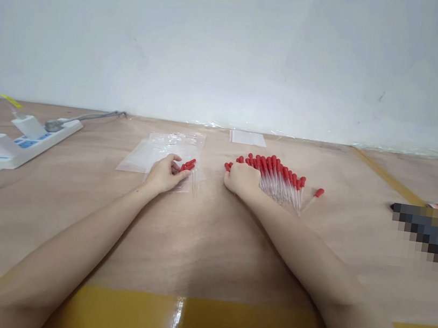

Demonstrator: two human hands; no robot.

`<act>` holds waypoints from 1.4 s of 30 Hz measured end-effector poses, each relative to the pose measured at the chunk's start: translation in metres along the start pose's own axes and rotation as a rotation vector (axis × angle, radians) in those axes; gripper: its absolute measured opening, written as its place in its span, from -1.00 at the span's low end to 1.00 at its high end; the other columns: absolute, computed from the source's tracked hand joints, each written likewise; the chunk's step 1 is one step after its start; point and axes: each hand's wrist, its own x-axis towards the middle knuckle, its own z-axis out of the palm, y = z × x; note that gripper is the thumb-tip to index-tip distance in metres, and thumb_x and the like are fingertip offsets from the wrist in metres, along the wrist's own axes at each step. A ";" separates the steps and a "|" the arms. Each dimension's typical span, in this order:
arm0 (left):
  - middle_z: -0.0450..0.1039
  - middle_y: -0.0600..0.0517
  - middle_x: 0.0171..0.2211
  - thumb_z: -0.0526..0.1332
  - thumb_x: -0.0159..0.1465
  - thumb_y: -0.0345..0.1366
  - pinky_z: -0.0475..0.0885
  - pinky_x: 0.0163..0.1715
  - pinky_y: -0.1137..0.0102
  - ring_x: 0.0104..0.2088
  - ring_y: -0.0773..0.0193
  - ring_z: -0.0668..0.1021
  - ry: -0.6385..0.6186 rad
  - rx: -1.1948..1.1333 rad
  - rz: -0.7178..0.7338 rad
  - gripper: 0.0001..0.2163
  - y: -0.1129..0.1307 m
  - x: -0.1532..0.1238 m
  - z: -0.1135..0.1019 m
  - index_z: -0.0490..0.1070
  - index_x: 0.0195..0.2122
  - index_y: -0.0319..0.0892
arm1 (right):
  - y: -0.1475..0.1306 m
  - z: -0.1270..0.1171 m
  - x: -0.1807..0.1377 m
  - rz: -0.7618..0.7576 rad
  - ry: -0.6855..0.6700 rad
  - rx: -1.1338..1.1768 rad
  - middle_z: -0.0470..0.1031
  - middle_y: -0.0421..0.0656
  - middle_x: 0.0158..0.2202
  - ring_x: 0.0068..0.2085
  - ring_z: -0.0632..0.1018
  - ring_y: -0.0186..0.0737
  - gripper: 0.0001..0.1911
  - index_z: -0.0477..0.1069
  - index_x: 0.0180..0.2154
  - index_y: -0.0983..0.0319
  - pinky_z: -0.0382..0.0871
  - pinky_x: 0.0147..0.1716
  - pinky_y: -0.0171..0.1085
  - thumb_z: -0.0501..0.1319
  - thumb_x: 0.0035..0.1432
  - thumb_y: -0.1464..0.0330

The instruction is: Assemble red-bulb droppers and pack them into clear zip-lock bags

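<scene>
A pile of red-bulbed glass droppers (279,180) lies on the brown table (200,237) right of centre. My right hand (241,179) rests on the pile's left edge, fingers curled around some droppers. My left hand (166,173) lies palm up over clear plastic bags (164,151), its fingers closed around a few droppers (188,165) whose red bulbs stick out. One single dropper (315,195) lies apart at the right of the pile.
A white power strip (32,140) with plugs and cables sits at the far left. A small stack of clear bags (247,137) lies by the wall. Yellow tape (180,321) runs along the table's near edge. A blurred-out object (434,238) is at the right.
</scene>
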 end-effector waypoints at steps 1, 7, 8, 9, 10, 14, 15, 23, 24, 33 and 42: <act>0.39 0.07 -0.42 0.25 0.00 -0.07 0.37 -0.38 0.41 -0.40 0.28 0.48 -0.012 -0.014 0.003 -0.56 -0.001 0.001 0.000 0.26 -0.13 -0.14 | 0.000 0.000 0.000 -0.017 0.006 0.000 0.48 0.10 -0.27 -0.25 0.51 -0.02 -0.73 0.45 -0.28 0.33 0.33 -0.35 -0.17 0.05 0.09 0.32; 0.42 0.07 -0.41 0.25 0.00 -0.15 0.36 -0.45 0.41 -0.44 0.29 0.49 0.007 -0.052 0.011 -0.63 -0.003 0.003 0.000 0.28 -0.17 -0.13 | -0.028 0.000 -0.003 -0.123 -0.049 0.160 0.47 0.10 -0.21 -0.15 0.48 0.04 -0.66 0.43 -0.24 0.28 0.33 -0.28 -0.10 0.04 0.11 0.19; 0.42 0.07 -0.41 0.24 0.01 -0.16 0.36 -0.46 0.41 -0.45 0.29 0.49 0.035 -0.052 0.012 -0.64 -0.003 0.003 -0.001 0.28 -0.16 -0.13 | -0.035 0.000 -0.003 -0.123 -0.091 0.191 0.47 0.09 -0.20 -0.14 0.47 0.03 -0.65 0.44 -0.25 0.26 0.33 -0.27 -0.10 0.05 0.09 0.17; 0.42 0.06 -0.41 0.23 0.02 -0.18 0.36 -0.46 0.41 -0.45 0.29 0.49 0.072 -0.051 0.019 -0.65 -0.002 0.003 -0.001 0.28 -0.16 -0.13 | -0.042 0.000 -0.003 -0.120 -0.127 0.214 0.47 0.09 -0.20 -0.13 0.47 0.03 -0.65 0.44 -0.24 0.26 0.34 -0.26 -0.10 0.06 0.08 0.17; 0.41 0.07 -0.41 0.22 0.03 -0.21 0.37 -0.46 0.41 -0.45 0.29 0.49 0.117 -0.049 0.032 -0.65 -0.002 0.002 -0.001 0.28 -0.14 -0.13 | -0.047 0.001 -0.003 -0.117 -0.148 0.227 0.47 0.09 -0.19 -0.12 0.47 0.03 -0.65 0.44 -0.23 0.26 0.34 -0.26 -0.11 0.07 0.08 0.18; 0.35 0.02 -0.33 0.14 0.05 -0.36 0.39 -0.40 0.40 -0.46 0.33 0.46 0.304 -0.051 0.105 -0.67 -0.003 0.004 -0.001 0.31 -0.11 -0.18 | -0.059 0.005 -0.002 -0.105 -0.179 0.221 0.45 0.13 -0.14 -0.13 0.48 0.00 -0.69 0.43 -0.19 0.29 0.33 -0.27 -0.13 0.08 0.06 0.28; 0.32 0.01 -0.32 0.13 0.05 -0.39 0.40 -0.39 0.40 -0.46 0.34 0.45 0.331 -0.059 0.119 -0.68 -0.004 0.004 -0.001 0.34 -0.12 -0.20 | -0.060 0.006 -0.001 -0.110 -0.183 0.213 0.45 0.13 -0.13 -0.13 0.48 0.00 -0.70 0.43 -0.19 0.30 0.33 -0.26 -0.13 0.09 0.06 0.31; 0.29 0.03 -0.39 0.19 0.11 -0.26 0.40 -0.45 0.45 -0.47 0.39 0.42 0.318 -0.222 0.276 -0.83 0.018 -0.014 0.009 0.46 -0.31 -0.22 | -0.038 0.003 -0.017 -0.135 -0.065 0.216 0.46 0.14 -0.23 -0.21 0.50 -0.03 -0.70 0.30 -0.13 0.38 0.29 -0.30 -0.17 -0.01 0.15 0.35; 0.30 0.03 -0.39 0.19 0.13 -0.24 0.40 -0.46 0.46 -0.47 0.39 0.42 0.286 -0.236 0.311 -0.83 0.023 -0.018 0.011 0.45 -0.32 -0.22 | -0.028 0.003 -0.020 -0.182 -0.013 0.245 0.47 0.11 -0.25 -0.24 0.50 -0.05 -0.70 0.27 -0.13 0.37 0.28 -0.31 -0.17 -0.05 0.18 0.34; 0.41 -0.03 -0.33 0.14 0.21 -0.27 0.37 -0.23 0.32 -0.29 0.27 0.45 0.081 -0.181 0.567 -0.86 0.047 -0.042 0.020 0.42 -0.29 -0.21 | 0.052 0.021 -0.051 -0.559 0.288 0.501 0.46 -0.04 -0.29 -0.26 0.44 -0.20 -0.79 0.29 -0.21 0.27 0.20 -0.25 -0.24 -0.02 0.20 0.33; 0.45 -0.02 -0.35 0.11 0.23 -0.30 0.37 -0.27 0.36 -0.31 0.28 0.46 0.033 -0.198 0.579 -0.86 0.051 -0.045 0.023 0.40 -0.29 -0.22 | 0.046 0.024 -0.052 -0.658 0.242 0.494 0.49 -0.09 -0.29 -0.28 0.44 -0.25 -0.74 0.37 -0.20 0.26 0.12 -0.23 -0.24 -0.03 0.23 0.32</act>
